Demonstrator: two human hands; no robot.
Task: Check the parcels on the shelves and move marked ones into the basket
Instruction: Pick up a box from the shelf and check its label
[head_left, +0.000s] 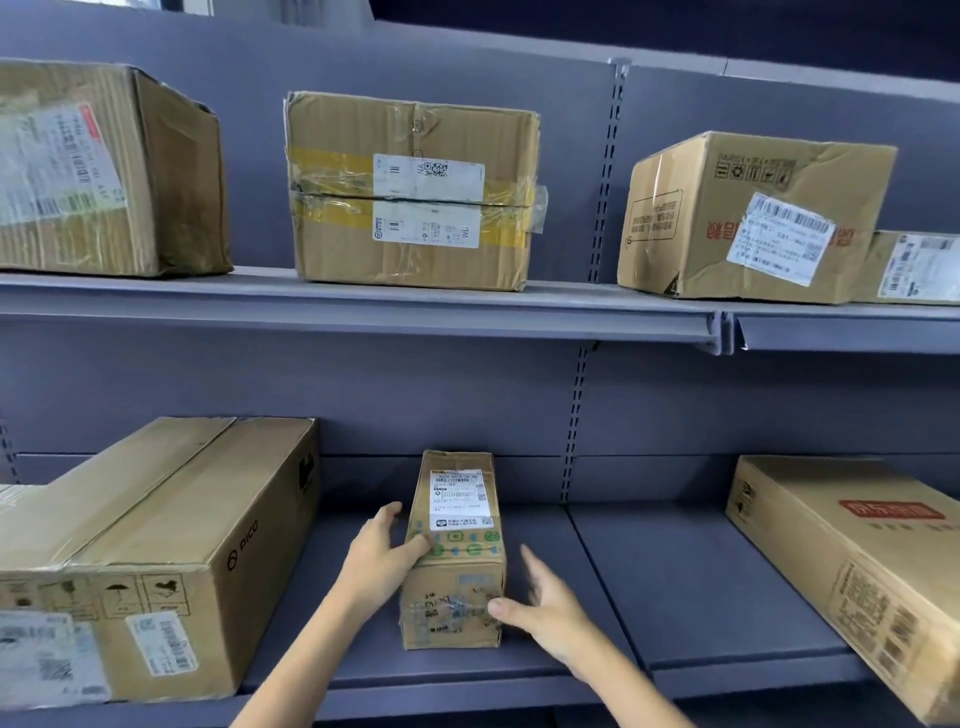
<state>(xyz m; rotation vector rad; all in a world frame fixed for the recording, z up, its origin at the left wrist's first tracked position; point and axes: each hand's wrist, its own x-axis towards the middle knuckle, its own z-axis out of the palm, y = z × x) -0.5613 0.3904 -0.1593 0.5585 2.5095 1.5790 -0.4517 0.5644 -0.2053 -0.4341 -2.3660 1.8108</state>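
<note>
A grey metal shelving unit is seen from the front, with an upper shelf and a lower shelf carrying cardboard parcels. On the lower shelf, at the left, a long carton printed PICO is laid with its end face and labels toward the camera, and at the right a flat carton with a red print is set at an angle, its near corner reaching past the shelf edge. On the upper shelf a large box is placed at the far left, a box bound with yellow and clear tape is stood in the middle, a dented box with a tilted white label is placed at the right, and a lower box is partly hidden just behind it at the frame edge. The small upright parcel, labelled on top and scribbled on its front, is stood in the middle of the lower shelf between the two long cartons. It is gripped at its left side by the left hand, the thumb curled onto its top. The right hand is held just beside its right side, fingers spread and released, the thumb touching the front corner.
</note>
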